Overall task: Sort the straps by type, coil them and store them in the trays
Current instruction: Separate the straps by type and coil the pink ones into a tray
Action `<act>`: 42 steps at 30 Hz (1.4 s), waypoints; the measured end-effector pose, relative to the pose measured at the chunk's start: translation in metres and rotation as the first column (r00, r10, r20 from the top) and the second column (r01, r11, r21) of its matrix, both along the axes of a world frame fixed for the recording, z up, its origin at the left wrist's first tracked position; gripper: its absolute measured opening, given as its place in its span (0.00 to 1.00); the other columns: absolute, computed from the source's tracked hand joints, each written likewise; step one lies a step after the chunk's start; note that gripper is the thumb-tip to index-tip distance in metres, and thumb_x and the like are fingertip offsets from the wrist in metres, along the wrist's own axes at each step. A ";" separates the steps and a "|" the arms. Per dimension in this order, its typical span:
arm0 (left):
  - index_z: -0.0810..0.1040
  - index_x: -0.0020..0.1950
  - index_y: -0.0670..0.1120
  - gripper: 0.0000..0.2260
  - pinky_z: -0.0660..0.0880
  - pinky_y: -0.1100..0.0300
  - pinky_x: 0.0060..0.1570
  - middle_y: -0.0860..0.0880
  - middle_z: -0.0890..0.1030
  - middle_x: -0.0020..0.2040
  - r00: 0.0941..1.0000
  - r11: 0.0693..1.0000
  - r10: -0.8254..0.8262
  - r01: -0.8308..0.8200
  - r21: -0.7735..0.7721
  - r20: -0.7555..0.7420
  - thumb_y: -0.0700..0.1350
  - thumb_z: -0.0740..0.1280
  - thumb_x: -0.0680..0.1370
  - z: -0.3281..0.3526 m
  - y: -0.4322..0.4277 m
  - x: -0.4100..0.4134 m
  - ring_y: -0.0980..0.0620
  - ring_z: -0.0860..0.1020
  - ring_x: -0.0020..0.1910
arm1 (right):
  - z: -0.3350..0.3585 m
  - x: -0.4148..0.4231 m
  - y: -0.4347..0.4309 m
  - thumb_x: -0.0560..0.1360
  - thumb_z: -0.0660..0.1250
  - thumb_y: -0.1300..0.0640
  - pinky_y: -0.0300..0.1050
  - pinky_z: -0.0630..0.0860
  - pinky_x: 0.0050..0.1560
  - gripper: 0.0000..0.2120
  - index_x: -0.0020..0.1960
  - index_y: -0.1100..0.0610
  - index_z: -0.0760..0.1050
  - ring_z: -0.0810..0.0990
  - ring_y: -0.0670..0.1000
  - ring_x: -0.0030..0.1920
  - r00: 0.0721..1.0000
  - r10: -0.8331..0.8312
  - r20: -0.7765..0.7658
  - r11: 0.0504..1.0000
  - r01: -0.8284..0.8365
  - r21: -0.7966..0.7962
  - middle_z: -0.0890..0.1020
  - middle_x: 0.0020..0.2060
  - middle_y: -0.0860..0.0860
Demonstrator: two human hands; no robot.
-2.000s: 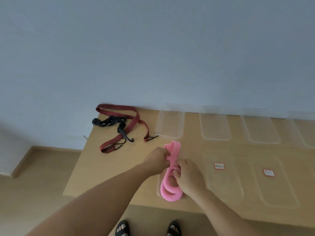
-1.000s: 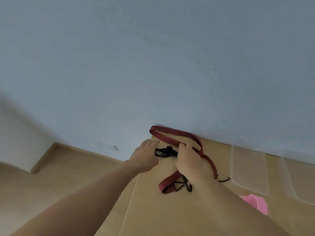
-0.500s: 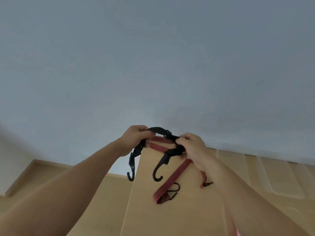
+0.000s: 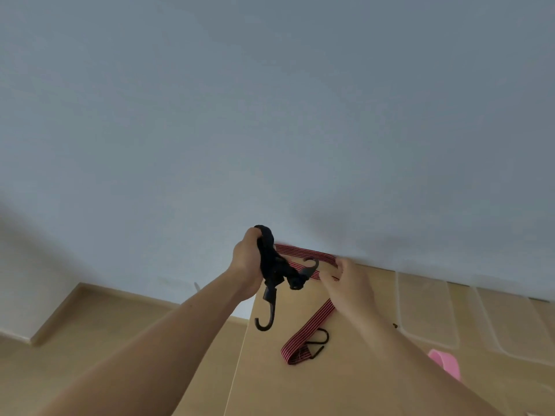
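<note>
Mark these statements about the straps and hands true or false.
1. The left hand grips the black strap. True.
2. The red strap lies in a tray. False: it lies on the bare table.
3. A hook hangs below the left hand. True.
4. The right hand holds the pink strap. False: that strap lies beside the right forearm, unheld.
</note>
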State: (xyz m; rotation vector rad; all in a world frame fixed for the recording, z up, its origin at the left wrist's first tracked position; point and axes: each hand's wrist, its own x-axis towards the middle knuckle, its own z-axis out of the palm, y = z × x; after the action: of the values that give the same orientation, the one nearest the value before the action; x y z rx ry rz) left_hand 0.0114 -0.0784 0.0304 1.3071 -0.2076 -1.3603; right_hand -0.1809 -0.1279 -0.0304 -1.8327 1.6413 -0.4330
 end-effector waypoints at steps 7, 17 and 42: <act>0.71 0.43 0.41 0.12 0.76 0.50 0.42 0.41 0.74 0.35 0.962 0.983 -0.186 0.182 0.034 0.199 0.50 0.66 0.75 -0.033 0.008 0.005 0.43 0.79 0.35 | -0.048 -0.010 -0.015 0.77 0.57 0.39 0.55 0.69 0.60 0.28 0.67 0.57 0.69 0.71 0.57 0.64 0.825 -0.029 -0.564 0.996 0.068 0.048 0.74 0.63 0.55; 0.70 0.37 0.47 0.09 0.66 0.59 0.34 0.53 0.69 0.31 0.445 0.861 -0.396 0.484 0.156 0.803 0.36 0.68 0.70 -0.005 0.003 0.013 0.54 0.68 0.29 | 0.007 0.000 -0.003 0.77 0.62 0.58 0.42 0.69 0.30 0.06 0.43 0.60 0.72 0.73 0.50 0.31 0.976 0.147 0.163 0.945 -0.187 0.267 0.73 0.32 0.52; 0.72 0.31 0.46 0.16 0.64 0.69 0.24 0.54 0.73 0.26 0.405 0.925 -0.005 0.348 -0.149 0.914 0.52 0.72 0.73 0.140 0.021 -0.076 0.56 0.70 0.24 | 0.196 -0.058 0.036 0.82 0.61 0.56 0.44 0.74 0.27 0.12 0.51 0.64 0.77 0.77 0.53 0.26 0.706 0.043 0.707 0.987 -0.142 0.082 0.83 0.33 0.54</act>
State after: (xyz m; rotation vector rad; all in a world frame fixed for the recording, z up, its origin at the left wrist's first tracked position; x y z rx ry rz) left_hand -0.0647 -0.0578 0.1707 1.6477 -1.3257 -0.5617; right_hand -0.2392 -0.0917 0.1654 -1.3764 1.0037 -0.8405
